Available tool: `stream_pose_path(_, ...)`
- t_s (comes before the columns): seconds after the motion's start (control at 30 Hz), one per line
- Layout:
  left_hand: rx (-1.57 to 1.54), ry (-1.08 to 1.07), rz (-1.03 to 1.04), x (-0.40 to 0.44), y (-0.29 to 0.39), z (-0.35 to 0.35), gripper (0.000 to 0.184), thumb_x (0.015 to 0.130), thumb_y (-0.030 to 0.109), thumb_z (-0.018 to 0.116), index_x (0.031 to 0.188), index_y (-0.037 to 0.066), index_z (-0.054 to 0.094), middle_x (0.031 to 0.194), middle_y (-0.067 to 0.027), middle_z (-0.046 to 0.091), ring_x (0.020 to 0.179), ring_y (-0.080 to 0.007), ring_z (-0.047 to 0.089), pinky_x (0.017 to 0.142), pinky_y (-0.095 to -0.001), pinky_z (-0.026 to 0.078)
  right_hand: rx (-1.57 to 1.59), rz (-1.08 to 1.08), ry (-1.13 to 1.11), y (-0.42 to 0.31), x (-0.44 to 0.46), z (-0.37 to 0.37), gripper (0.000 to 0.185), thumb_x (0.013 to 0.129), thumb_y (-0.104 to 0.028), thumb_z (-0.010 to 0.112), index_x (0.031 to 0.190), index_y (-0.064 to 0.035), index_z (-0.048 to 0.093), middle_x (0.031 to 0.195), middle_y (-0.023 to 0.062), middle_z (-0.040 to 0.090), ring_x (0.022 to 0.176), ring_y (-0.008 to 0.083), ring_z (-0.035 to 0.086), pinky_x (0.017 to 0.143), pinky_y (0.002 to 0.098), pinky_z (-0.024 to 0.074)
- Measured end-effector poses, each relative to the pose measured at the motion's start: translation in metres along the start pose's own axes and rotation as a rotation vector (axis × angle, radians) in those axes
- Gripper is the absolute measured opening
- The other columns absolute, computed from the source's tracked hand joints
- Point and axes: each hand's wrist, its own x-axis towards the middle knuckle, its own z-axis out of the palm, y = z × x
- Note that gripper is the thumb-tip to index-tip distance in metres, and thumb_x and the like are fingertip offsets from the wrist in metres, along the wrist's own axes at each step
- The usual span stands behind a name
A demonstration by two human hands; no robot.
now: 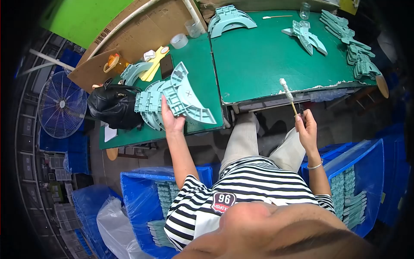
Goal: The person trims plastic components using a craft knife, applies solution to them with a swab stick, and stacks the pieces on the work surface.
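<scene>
My left hand (pixel 173 120) is closed on the edge of a curved teal plastic part (pixel 188 93), raised over the left part of the green table, a dark cross mark showing on its face. Right beside it, similar teal parts (pixel 148 103) lie stacked on the tabletop. In my right hand (pixel 307 128) a wooden-stick swab (pixel 286 91) is pinched near its lower end, its thick white tip pointing up, apart from the teal part. A small dark object by the right fingers cannot be made out.
More teal parts lie on the green table (pixel 254 64): an arched stack (pixel 230 20), loose pieces (pixel 305 36) and a row (pixel 349 43) at right. Another swab (pixel 277 17) and a glass jar (pixel 305 11) stand behind. Blue bins (pixel 373 181) flank me; a black bag (pixel 114 105) sits left.
</scene>
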Motion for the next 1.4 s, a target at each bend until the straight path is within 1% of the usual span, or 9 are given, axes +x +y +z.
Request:
stream_pose_path(0.17,-0.464,-0.062,-0.325,0.002,-0.048,0.023,0.053,0.08,0.037,0.074,0.113,0.0,0.056,0.114,-0.0116,0.061,0.116,-0.0287,0.052,0.105,-0.0487,0.037,0.056,-0.036,0.008,-0.001,-0.002,-0.001,0.023,0.096,-0.011,0.054,0.079,-0.0075,0.04,0.062,-0.0047,0.041,0.054,0.0018,0.037,0.048,0.0191,0.0303)
stream_pose_path(0.47,-0.872,0.222,0.052,0.039,-0.088,0.039,0.037,0.088,0.021,0.065,0.113,-0.004,0.053,0.121,-0.0162,0.06,0.117,-0.0302,0.055,0.102,-0.0432,0.045,0.099,-0.038,0.023,-0.001,-0.01,-0.015,0.022,0.097,-0.011,0.052,0.08,-0.0085,0.038,0.067,-0.0041,0.043,0.056,0.0017,0.038,0.049,0.0185,0.0311)
stream_pose_path(0.67,-0.869,-0.465,0.139,0.131,-0.114,-0.184,0.049,0.078,0.014,0.056,0.116,-0.013,0.043,0.102,-0.0189,0.061,0.1,-0.0285,0.061,0.093,-0.0425,0.048,0.04,0.069,0.089,-0.016,-0.021,-0.015,0.013,0.092,-0.012,0.058,0.086,-0.0044,0.049,0.07,-0.0022,0.045,0.06,0.0053,0.043,0.052,0.0229,0.0378)
stream_pose_path(0.73,-0.763,0.22,0.406,0.113,-0.094,-0.151,0.047,0.087,0.031,0.047,0.113,-0.008,0.048,0.105,-0.0159,0.061,0.101,-0.0281,0.059,0.093,-0.0444,0.048,-0.071,0.042,0.117,0.003,-0.021,-0.019,0.018,0.088,-0.018,0.062,0.087,-0.0026,0.052,0.075,0.0027,0.048,0.067,0.0101,0.048,0.056,0.0296,0.0412)
stream_pose_path(0.77,-0.988,-0.601,0.261,0.164,-0.106,-0.234,0.056,0.09,0.043,0.046,0.116,-0.005,0.049,0.111,-0.0151,0.061,0.106,-0.03,0.058,0.098,-0.0468,0.045,-0.227,-0.109,0.133,-0.004,-0.022,-0.02,0.019,0.089,-0.019,0.06,0.088,-0.0026,0.051,0.076,0.0069,0.049,0.066,0.0128,0.048,0.058,0.0326,0.0422)
stream_pose_path(0.83,-0.752,0.327,0.507,0.174,-0.1,-0.196,0.058,0.092,0.046,0.049,0.128,0.001,0.043,0.126,-0.0155,0.053,0.114,-0.0304,0.054,0.1,-0.0465,0.043,-0.248,-0.102,0.144,0.002,-0.023,-0.022,0.02,0.09,-0.02,0.058,0.087,-0.0026,0.049,0.068,0.0104,0.049,0.061,0.0173,0.048,0.059,0.0344,0.0414)
stream_pose_path(1.1,-0.584,0.397,0.307,0.115,-0.094,-0.104,0.062,0.09,0.037,0.06,0.134,0.002,0.036,0.139,-0.0171,0.037,0.128,-0.0273,0.041,0.108,-0.0423,0.038,-0.134,-0.019,0.148,-0.007,-0.033,-0.012,0.022,0.091,-0.022,0.057,0.086,-0.003,0.046,0.066,0.0084,0.048,0.06,0.0178,0.047,0.056,0.0346,0.0377)
stream_pose_path(1.23,0.3,0.208,0.424,0.055,-0.081,-0.069,0.051,0.09,0.039,0.059,0.123,0.002,0.047,0.129,-0.0138,0.045,0.117,-0.0239,0.048,0.089,-0.0382,0.048,-0.139,-0.019,0.147,-0.007,-0.031,-0.012,0.023,0.09,-0.022,0.057,0.086,-0.0027,0.046,0.066,0.0086,0.047,0.06,0.0179,0.047,0.056,0.0346,0.0377)
stream_pose_path(1.4,2.154,0.923,1.146,0.019,-0.018,-0.03,0.053,0.082,0.051,0.061,0.105,0.005,0.051,0.102,-0.0136,0.05,0.094,-0.0293,0.05,0.079,-0.043,0.041,-0.146,-0.034,0.147,-0.005,-0.031,-0.011,0.023,0.09,-0.022,0.058,0.086,-0.0026,0.047,0.066,0.0099,0.049,0.059,0.0198,0.048,0.056,0.0355,0.0381)
